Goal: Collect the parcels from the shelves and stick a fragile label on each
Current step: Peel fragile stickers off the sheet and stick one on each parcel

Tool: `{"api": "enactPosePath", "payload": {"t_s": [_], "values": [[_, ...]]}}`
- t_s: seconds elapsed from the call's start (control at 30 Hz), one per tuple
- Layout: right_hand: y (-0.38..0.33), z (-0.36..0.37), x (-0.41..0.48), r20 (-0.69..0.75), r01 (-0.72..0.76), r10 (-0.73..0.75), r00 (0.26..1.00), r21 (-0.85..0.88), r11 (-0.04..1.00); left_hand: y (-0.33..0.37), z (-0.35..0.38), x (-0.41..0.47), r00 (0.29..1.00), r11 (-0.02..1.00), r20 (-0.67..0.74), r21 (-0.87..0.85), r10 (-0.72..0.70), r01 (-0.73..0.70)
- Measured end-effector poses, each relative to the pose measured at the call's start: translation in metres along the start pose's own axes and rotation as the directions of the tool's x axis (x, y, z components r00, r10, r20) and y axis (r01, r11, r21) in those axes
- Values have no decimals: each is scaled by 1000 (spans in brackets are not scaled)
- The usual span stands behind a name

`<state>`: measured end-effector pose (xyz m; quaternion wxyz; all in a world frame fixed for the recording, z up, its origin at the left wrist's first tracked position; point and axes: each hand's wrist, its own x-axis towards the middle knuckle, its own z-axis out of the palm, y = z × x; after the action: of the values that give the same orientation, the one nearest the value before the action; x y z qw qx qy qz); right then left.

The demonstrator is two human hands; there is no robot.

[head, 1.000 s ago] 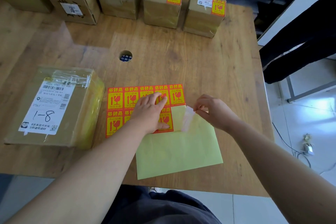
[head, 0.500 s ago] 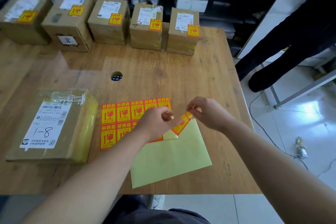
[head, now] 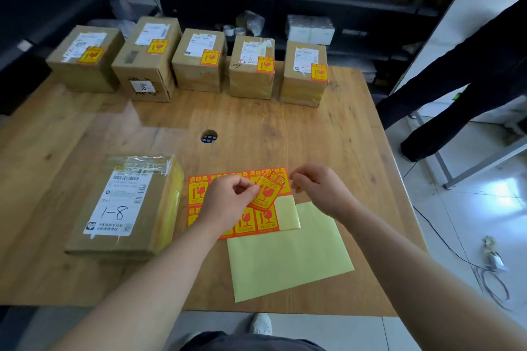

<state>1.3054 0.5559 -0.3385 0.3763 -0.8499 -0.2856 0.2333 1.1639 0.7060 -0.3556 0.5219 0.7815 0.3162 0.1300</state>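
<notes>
Left hand (head: pixel 228 205) has its fingers pinched on one peeled fragile label (head: pixel 266 189), holding it tilted just above the sticker sheet (head: pixel 245 222), while the right hand (head: pixel 319 188) hovers right beside it with fingers loosely curled and nothing in them, as far as I can see. The sheet lies on the wooden tabletop (head: pixel 285 136), overlapping a plain yellow backing sheet (head: pixel 288 262), and the unlabelled parcel marked 1-8 (head: pixel 125 205) sits just left of it. Five more parcels (head: pixel 251 68) stand in a row along the far edge, each with a fragile sticker already on top.
</notes>
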Motion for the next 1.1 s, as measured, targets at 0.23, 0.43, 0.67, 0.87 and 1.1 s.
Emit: {"api": "enactPosePath", "payload": {"t_s": [0.23,0.43,0.67,0.87,1.1], "values": [[-48,56,-24,70,-66,58,996,126,990,-12,-52,-22,998,990,-18,-133,-58,55],[-95,111,-37,53,-89,80,995,190,978,-35,-111,-41,991,969,-45,-219,-128,115],[-148,172,-44,17,-119,119,993,280,953,-62,-184,-46,990,983,-76,-150,-116,103],[-163,205,-49,50,-200,193,980,202,959,-88,-212,-50,992,991,-46,60,-118,120],[-151,220,-54,19,-290,289,957,103,952,-93,-204,-53,997,881,51,473,-57,26]]}}
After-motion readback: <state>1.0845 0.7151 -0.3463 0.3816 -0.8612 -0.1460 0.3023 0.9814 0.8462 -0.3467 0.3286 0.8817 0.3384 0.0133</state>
